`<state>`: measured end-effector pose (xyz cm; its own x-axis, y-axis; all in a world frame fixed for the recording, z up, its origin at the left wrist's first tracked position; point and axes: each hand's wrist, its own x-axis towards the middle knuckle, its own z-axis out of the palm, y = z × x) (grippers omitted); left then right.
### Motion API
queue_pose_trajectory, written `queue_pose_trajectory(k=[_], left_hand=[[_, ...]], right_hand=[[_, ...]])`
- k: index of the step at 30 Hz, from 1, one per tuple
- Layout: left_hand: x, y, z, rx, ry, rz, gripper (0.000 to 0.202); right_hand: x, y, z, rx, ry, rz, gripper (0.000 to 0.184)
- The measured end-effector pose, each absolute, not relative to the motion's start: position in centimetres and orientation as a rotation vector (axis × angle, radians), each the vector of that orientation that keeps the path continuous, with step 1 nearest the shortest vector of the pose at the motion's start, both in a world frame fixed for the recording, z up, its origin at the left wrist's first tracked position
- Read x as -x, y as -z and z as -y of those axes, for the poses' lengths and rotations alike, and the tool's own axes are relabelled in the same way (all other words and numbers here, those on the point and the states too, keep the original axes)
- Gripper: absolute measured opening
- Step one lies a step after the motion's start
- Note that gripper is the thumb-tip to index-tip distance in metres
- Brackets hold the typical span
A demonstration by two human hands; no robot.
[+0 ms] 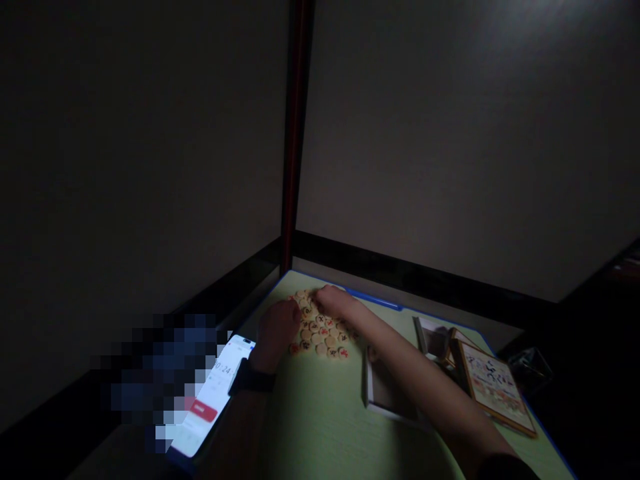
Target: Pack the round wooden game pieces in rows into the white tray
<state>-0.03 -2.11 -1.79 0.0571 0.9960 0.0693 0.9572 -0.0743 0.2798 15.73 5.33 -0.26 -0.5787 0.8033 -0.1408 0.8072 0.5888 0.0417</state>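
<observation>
Many round wooden Chinese chess pieces [324, 331] lie in a loose cluster on a light green table [320, 413]. Some show red or black characters, others are blank side up. At the cluster's left edge is my left hand [280, 328], its fingers curled in against the pieces. My right hand [332, 301] reaches across to the far side of the cluster, fingers bent down among the pieces. Whatever either set of fingertips holds is hidden. A dark watch [253, 379] sits on my left wrist.
A lit phone [210, 400] showing a timer stands left of my left forearm. Under my right forearm lies an open shallow box [387, 393]; another small box [434, 337] and a decorated box lid [495, 383] sit at the right. Walls rise behind the table's blue edge.
</observation>
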Motion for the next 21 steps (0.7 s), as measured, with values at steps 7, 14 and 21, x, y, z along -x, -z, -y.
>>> queue_pose_trajectory(k=[7,14,21], left_hand=[[-0.1,0.9,2.5,-2.144,-0.348,-2.029,0.034],[-0.1,0.8,2.6,-2.152,-0.345,-2.017,0.035],[-0.1,0.9,2.6,-2.140,-0.375,-2.020,0.037]], right_hand=[[-16.7,0.0,-6.8,-1.378,0.222,-2.720,0.030],[-17.9,0.1,-7.9,-1.450,0.377,-2.751,0.028],[-17.4,-0.1,-7.0,-1.394,0.293,-2.802,0.027]])
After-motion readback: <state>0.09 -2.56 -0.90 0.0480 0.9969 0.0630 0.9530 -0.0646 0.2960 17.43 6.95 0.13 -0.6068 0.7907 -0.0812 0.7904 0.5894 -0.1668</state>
